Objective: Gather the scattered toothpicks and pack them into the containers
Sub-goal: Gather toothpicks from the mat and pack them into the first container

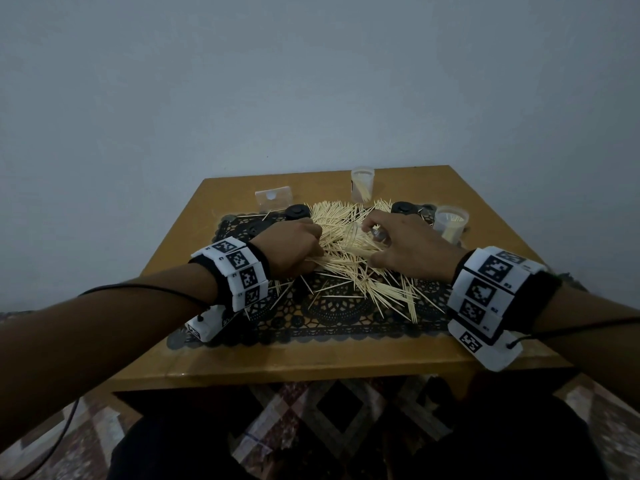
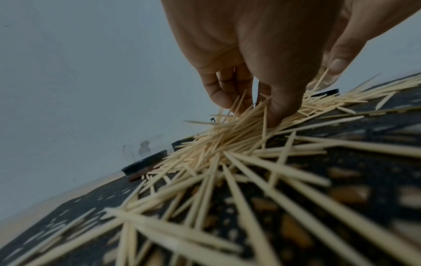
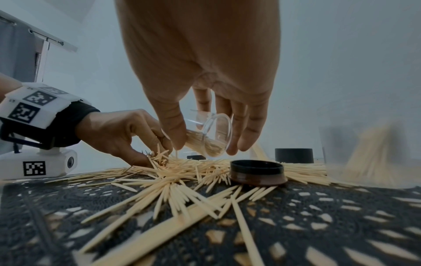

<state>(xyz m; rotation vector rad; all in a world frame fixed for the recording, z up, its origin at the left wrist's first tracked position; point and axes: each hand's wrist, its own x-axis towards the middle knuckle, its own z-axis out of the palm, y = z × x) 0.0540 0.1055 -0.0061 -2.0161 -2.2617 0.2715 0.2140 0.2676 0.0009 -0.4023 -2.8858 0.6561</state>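
Observation:
Scattered toothpicks [image 1: 349,258] lie in a heap on the black lace mat [image 1: 332,313]. My left hand [image 1: 313,258] reaches into the heap's left side, its fingertips [image 2: 275,115] pinching a bunch of toothpicks [image 2: 241,118]. My right hand [image 1: 374,244] holds a small clear container [image 3: 212,136] on its side just above the heap, thumb on one side and fingers on the other. Toothpicks partly fill that container, and its mouth faces the left hand [image 3: 127,136]. Two more clear containers [image 1: 362,183] [image 1: 450,223] stand upright at the back and back right, each holding toothpicks.
Black round caps [image 1: 297,212] [image 1: 405,207] sit on the mat at the heap's far edge; one cap [image 3: 257,172] lies just below the held container. A clear plastic box [image 1: 273,197] stands at the back left. The wooden table [image 1: 311,362] ends close to my body.

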